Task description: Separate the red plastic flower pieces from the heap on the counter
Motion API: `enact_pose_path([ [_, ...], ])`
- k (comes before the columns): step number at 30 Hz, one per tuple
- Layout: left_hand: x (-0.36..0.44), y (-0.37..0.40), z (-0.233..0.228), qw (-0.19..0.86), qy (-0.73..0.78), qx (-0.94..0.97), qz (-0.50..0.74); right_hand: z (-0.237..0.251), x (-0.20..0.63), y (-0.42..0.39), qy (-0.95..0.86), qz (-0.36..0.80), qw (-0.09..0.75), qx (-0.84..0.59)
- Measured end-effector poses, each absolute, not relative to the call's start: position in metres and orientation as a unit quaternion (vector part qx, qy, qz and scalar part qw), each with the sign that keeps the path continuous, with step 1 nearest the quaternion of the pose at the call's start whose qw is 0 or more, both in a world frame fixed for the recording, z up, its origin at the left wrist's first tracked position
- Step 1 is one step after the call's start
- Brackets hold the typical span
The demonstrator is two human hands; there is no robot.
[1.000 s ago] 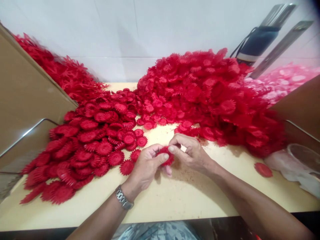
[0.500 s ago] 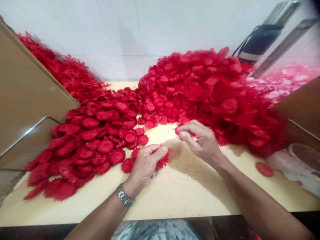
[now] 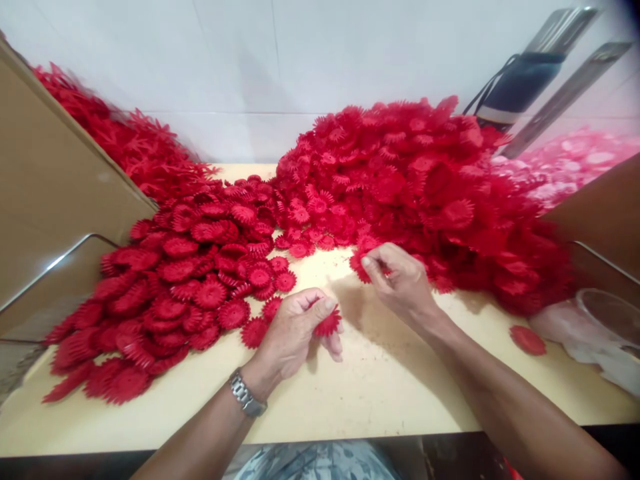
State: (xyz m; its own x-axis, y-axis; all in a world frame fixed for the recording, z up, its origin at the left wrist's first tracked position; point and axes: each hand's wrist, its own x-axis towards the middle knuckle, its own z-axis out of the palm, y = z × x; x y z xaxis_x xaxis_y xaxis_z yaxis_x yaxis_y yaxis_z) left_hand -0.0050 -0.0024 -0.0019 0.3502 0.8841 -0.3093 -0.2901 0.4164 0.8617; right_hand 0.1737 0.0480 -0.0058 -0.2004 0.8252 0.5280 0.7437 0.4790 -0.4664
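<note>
Between the thumb and fingers of my left hand (image 3: pixel 300 328) is a red fringed disc (image 3: pixel 328 323), shaped like a flower. My right hand (image 3: pixel 400 280) is pinched at the front edge of the large red pile, its fingertips on another red fringed disc (image 3: pixel 360 267). Whether that disc is lifted off the table I cannot tell. Left of my left hand spreads a heap of stacked red discs (image 3: pixel 175 270), with several loose ones lying beside my knuckles. A taller heap of red flower-like pieces (image 3: pixel 390 173) rises behind my right hand.
Cardboard walls (image 3: pixel 65 140) flank the yellow table (image 3: pixel 350 407). Red leaf-like pieces (image 3: pixel 140 150) lie at back left, pink pieces (image 3: pixel 585 163) at back right. A dark bottle (image 3: pixel 525 87) and a metal bar (image 3: pixel 565 100) stand there. A clear container (image 3: pixel 610 317) and one disc (image 3: pixel 528 340) lie right.
My right hand has closed its fingertips down on a disc at the pile's edge. The left hand's lower fingers have spread outward beneath its disc, which shows more fully.
</note>
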Motion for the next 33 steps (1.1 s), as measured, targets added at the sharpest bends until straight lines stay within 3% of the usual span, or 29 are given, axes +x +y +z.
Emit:
enact_pose_path([
  [3, -0.005, -0.002, -0.001, 0.747, 0.402, 0.336, 0.410, -0.009, 0.192, 0.060, -0.762, -0.108, 0.317, -0.554],
  [6, -0.006, -0.001, -0.001, 0.742, 0.414, 0.326, 0.415, -0.010, 0.196, 0.063, -0.765, -0.130, 0.329, -0.538],
  [15, -0.005, -0.003, -0.001, 0.688, 0.498, 0.352, 0.394, -0.001, 0.168, 0.040, -0.821, 0.120, 0.403, -0.386],
  [21, -0.004, -0.003, 0.000, 0.677, 0.492, 0.368, 0.405, 0.008, 0.156, 0.028, -0.788, 0.344, 0.375, -0.346],
  [25, -0.004, -0.003, -0.002, 0.668, 0.493, 0.373, 0.414, 0.006, 0.146, 0.023, -0.777, 0.398, 0.350, -0.339],
  [29, -0.005, -0.002, -0.002, 0.692, 0.463, 0.381, 0.402, 0.001, 0.150, 0.030, -0.766, 0.316, 0.368, -0.421],
  [33, -0.004, -0.003, 0.000, 0.704, 0.444, 0.369, 0.413, -0.006, 0.175, 0.048, -0.763, 0.037, 0.395, -0.511],
])
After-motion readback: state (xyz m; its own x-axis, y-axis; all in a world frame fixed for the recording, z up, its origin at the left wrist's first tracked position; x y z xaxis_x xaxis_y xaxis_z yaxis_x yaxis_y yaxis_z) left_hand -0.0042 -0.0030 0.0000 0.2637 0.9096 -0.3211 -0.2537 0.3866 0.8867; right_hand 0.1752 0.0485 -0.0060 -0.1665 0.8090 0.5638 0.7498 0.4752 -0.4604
